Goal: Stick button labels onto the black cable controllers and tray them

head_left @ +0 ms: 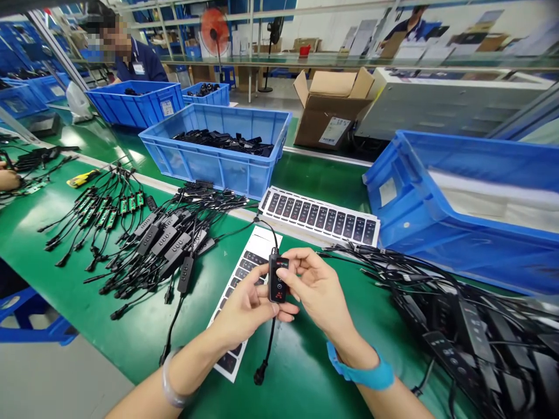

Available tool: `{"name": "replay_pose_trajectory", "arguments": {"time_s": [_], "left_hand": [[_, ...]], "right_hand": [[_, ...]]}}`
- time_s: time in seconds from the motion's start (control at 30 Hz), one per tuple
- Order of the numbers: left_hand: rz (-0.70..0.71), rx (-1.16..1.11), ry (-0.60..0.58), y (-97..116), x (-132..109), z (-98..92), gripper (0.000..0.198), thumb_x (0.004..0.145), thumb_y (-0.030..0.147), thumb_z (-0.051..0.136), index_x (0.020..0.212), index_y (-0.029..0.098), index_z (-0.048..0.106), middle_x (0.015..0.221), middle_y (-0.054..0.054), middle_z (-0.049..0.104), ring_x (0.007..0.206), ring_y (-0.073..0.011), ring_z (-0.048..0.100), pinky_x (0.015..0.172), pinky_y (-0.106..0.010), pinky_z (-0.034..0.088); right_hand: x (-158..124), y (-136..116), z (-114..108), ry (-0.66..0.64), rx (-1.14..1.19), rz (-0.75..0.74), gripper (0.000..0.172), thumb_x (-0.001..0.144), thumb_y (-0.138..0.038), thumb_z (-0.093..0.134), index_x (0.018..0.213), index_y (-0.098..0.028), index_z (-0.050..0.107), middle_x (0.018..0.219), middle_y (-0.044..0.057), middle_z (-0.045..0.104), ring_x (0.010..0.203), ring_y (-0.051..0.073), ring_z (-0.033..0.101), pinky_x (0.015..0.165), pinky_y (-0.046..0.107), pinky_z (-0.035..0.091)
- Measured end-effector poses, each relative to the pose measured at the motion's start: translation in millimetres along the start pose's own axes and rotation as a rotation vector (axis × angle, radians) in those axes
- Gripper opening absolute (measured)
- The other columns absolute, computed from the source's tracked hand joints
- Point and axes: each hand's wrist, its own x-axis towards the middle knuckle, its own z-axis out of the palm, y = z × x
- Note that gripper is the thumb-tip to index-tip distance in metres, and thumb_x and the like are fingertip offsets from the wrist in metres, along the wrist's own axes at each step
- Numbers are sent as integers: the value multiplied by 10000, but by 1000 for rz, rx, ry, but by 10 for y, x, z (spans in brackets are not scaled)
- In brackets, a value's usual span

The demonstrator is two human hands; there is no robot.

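A black inline cable controller point(278, 291) with a labelled button face is held upright between my two hands. My left hand point(244, 302) grips its lower left side, fingers behind it. My right hand point(317, 288) is closed at its right side, the thumb pressing on the upper face. From its bottom hangs a short cable with a black plug point(260, 372); another cable leaves its top. Under my left hand lies a white sheet of black labels point(261, 240). A second label sheet point(323, 215) rests just beyond my hands.
At left lie several black controllers point(168, 238) and green circuit boards point(105, 212) with cables. More controllers point(471, 331) pile up at right. A blue bin point(209, 157) of black parts and another blue bin point(458, 244) stand behind. A co-worker point(140, 61) is at far left.
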Motion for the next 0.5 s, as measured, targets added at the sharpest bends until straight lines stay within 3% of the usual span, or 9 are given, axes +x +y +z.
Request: {"name": "replay_pose_trajectory", "arguments": {"time_s": [0.5], "left_hand": [[-9, 29, -9, 6, -5, 0, 567, 777, 259, 779, 1257, 212, 482, 991, -78, 719, 885, -240, 733, 786, -338, 565]], "right_hand": [[1, 10, 1, 6, -13, 1, 216, 755, -333, 749, 904, -219, 641, 690, -30, 470, 605, 112, 465, 453, 186, 464]]}}
